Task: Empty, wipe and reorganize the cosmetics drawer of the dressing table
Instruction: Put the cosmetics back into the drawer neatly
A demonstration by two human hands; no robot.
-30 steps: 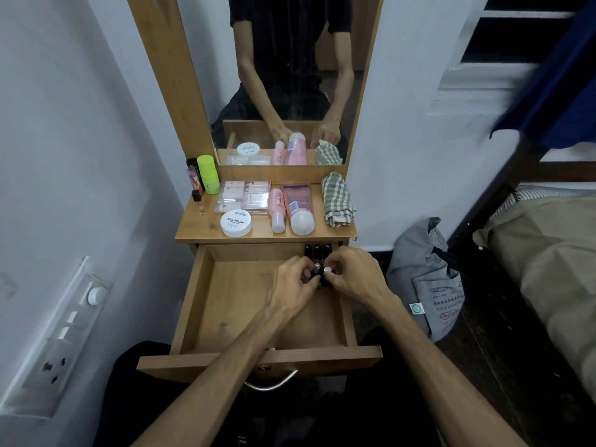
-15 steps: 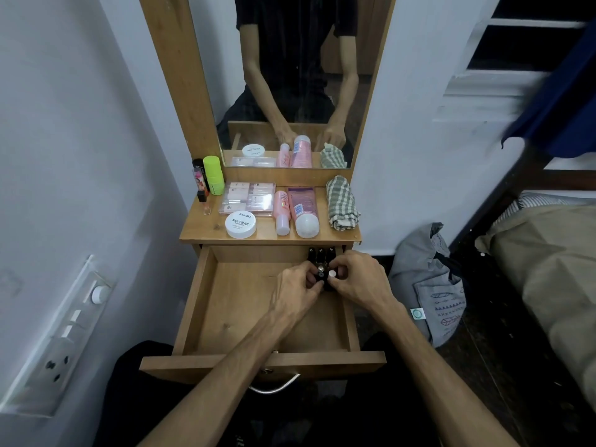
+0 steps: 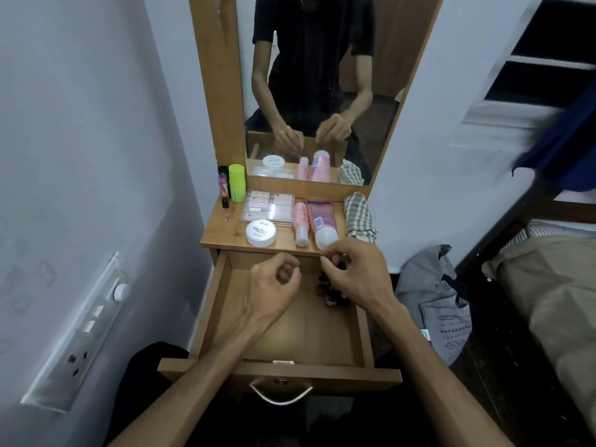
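Note:
The wooden drawer [image 3: 211, 321] is pulled open, its floor mostly bare. A few small dark bottles [image 3: 328, 293] stand together at its back right. My left hand [image 3: 274, 288] hovers over the back middle of the drawer, fingers curled into a loose fist with nothing visible in it. My right hand [image 3: 358, 275] hangs just above the dark bottles, fingertips pinched together; whether it grips one is hidden by the fingers. On the tabletop [image 3: 225, 237] lie a white jar [image 3: 261, 233], clear boxes [image 3: 269, 208], a small pink bottle [image 3: 301, 224], a pink tube [image 3: 322, 222] and a folded checked cloth [image 3: 359, 217].
A green container [image 3: 237, 183] and lip gloss tubes [image 3: 224, 191] stand at the tabletop's back left, under the mirror [image 3: 309, 91]. A wall with a switch panel [image 3: 80, 333] is close on the left. A grey bag [image 3: 435, 301] and a bed [image 3: 548, 285] are on the right.
Both hands were pressed together on the dark bottles at the drawer's back right. They have since lifted and drawn apart, the left one moving leftward.

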